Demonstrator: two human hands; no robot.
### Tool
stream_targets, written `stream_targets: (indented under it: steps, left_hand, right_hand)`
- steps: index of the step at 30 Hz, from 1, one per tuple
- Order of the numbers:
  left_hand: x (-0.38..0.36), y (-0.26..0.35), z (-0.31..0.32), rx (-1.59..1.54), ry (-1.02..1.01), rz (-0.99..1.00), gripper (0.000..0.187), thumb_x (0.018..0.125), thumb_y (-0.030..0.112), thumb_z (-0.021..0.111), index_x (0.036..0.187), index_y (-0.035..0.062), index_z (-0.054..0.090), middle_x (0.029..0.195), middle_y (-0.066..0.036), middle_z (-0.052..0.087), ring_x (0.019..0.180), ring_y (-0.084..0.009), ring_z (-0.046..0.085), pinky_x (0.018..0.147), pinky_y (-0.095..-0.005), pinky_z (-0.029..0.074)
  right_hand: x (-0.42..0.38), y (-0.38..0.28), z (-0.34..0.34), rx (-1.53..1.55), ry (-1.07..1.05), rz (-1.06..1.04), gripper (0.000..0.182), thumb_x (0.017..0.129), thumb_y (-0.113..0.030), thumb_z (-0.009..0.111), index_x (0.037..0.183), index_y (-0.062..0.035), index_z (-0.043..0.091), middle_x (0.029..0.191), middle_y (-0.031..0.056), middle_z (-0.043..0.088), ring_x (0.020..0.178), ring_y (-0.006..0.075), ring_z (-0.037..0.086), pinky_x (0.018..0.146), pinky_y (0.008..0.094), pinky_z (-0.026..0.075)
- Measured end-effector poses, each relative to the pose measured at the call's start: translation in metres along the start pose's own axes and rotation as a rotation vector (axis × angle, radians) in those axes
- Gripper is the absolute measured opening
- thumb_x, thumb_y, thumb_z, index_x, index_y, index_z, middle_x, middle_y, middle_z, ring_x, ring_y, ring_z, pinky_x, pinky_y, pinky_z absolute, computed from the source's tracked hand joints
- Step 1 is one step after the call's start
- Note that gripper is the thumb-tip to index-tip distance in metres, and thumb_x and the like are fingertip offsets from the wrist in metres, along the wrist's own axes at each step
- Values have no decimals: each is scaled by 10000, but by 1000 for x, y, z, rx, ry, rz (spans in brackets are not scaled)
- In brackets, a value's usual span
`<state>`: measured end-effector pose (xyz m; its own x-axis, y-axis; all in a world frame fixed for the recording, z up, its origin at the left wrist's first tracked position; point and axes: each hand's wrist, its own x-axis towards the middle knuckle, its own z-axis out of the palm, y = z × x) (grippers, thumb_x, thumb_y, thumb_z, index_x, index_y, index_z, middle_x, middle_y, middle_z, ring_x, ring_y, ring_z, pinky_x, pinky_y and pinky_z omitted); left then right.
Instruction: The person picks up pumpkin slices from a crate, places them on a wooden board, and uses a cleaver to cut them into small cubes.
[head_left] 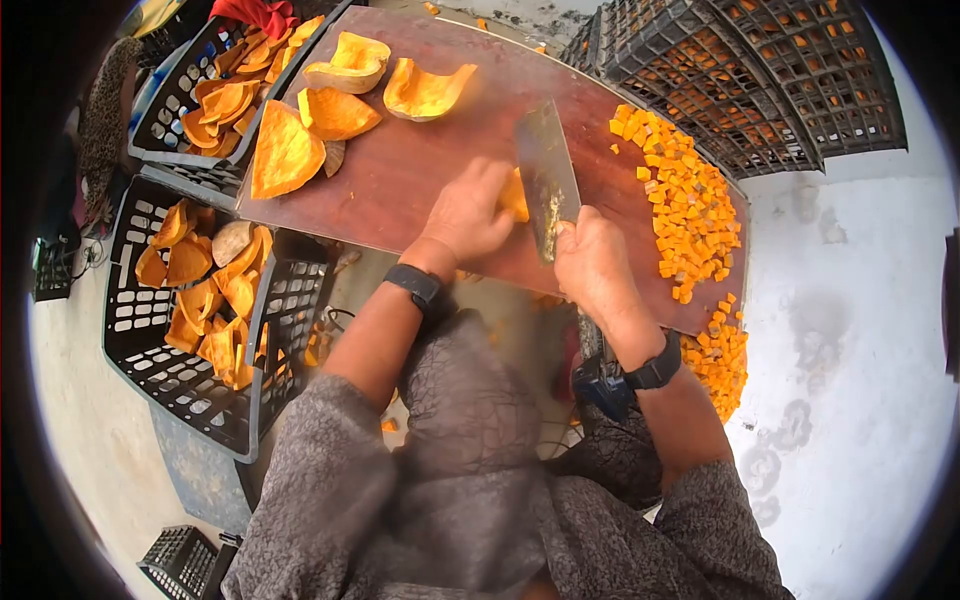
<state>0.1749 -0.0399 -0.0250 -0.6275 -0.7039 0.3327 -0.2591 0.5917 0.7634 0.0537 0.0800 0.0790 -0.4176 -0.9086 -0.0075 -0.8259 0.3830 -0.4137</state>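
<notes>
In the head view my right hand [592, 262] is wrapped round the handle of a cleaver [548, 180], its broad blade raised on edge over the red-brown board [440, 165]. Just left of the blade, my left hand [468, 212] is closed on a piece of pumpkin [515, 197]; the fingers hide most of that piece. Large pumpkin pieces, among them a wedge [286, 152] and a curved chunk [428, 90], lie at the board's far left. Along the right end spreads a heap of orange pumpkin cubes [685, 200].
Black crates of pumpkin pieces stand at the left, one nearer [255, 400] and one farther [150, 140]. Tall black crates [740, 80] holding orange pieces rise behind the board's right end. More cubes [722, 360] are gathered below the board's right edge.
</notes>
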Motion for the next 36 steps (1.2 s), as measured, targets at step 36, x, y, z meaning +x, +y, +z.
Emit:
stream_targets:
  steps: [36]
  left_hand:
    - [3,-1,0,2,-4,-2,384,686,119,640,1051,58,536,1048,-177,538,981,-404,566,827,-458,501]
  right_hand:
    - [4,-24,8,-124,-151,80,196,884,-122,548,912,65,600,883,309,641,895,468,627,774,510,497]
